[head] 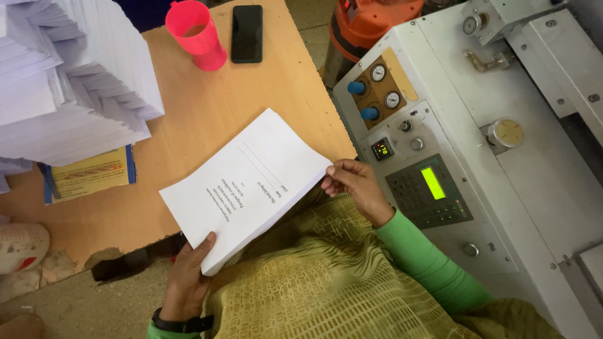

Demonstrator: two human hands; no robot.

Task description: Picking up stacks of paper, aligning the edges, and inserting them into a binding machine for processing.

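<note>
One printed sheaf of white pages (246, 188) lifted off the wooden surface (207, 107) — left hand (185, 279) and right hand (355, 185) fingers gripping opposite corners — tall paper stacks (69, 81) waiting untouched.

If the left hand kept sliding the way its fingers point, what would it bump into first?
The left hand already grips the paper stack at its near corner. Its fingers point up across the wooden table. Beyond the stack, it would probably meet the pink cup, though depth is hard to judge.
</note>
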